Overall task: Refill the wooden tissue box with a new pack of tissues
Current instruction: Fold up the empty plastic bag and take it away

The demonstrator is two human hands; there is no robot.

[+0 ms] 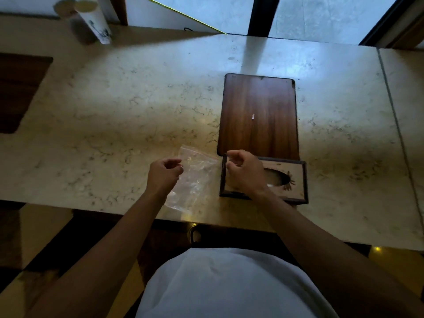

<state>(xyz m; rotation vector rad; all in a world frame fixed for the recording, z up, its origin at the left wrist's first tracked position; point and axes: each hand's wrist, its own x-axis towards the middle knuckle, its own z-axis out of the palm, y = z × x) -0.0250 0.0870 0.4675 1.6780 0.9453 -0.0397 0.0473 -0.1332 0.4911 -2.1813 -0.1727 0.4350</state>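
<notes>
Wooden tissue box (296, 177) half hidden under right hand (245, 173), both hands' grasp unclear, left hand (164, 175) curled.

Likely home or hotel room: marble counter (114, 106), paper cup (96, 21), window behind.

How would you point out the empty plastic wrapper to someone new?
Find the marble counter and its near edge. Just left of the wooden tissue box, under the left hand, lies the plastic wrapper: flat, crinkled and see-through, unlike the dark wooden panel behind.
</notes>
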